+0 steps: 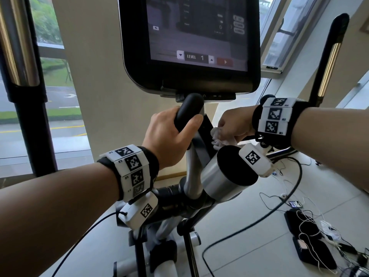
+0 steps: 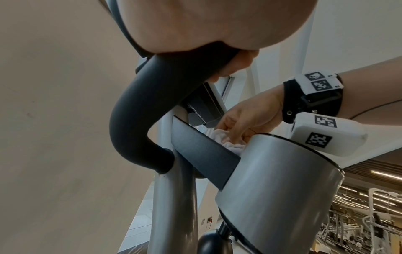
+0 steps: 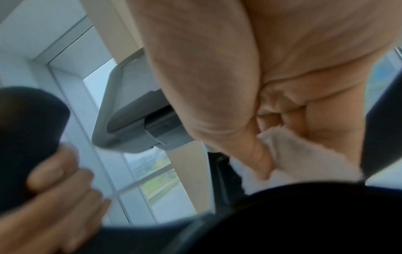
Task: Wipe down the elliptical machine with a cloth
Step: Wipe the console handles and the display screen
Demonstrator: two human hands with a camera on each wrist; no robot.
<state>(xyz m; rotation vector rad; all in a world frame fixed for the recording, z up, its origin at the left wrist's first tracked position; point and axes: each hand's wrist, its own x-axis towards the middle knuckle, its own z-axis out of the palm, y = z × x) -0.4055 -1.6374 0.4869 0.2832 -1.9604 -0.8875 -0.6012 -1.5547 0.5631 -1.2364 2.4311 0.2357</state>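
The elliptical's console screen (image 1: 197,33) stands straight ahead, showing "LEVEL 1". My left hand (image 1: 169,134) grips the black curved handlebar (image 1: 187,112) just under the console; the same grip shows in the left wrist view on the handlebar (image 2: 135,110). My right hand (image 1: 233,122) holds a crumpled white cloth (image 1: 217,138) against the dark bracket (image 2: 202,154) between the centre post and the silver cup holder (image 1: 225,176). The cloth (image 2: 226,142) is bunched under the fingers (image 2: 239,127). In the blurred right wrist view the cloth (image 3: 289,154) sticks out of my right hand.
Tall moving arm handles stand at far left (image 1: 22,56) and at right (image 1: 329,60). Windows run behind the machine. On the floor at lower right lie a phone (image 1: 295,203), dark pouches (image 1: 311,242) and tangled cables. A black cable (image 1: 259,220) loops from my right wrist.
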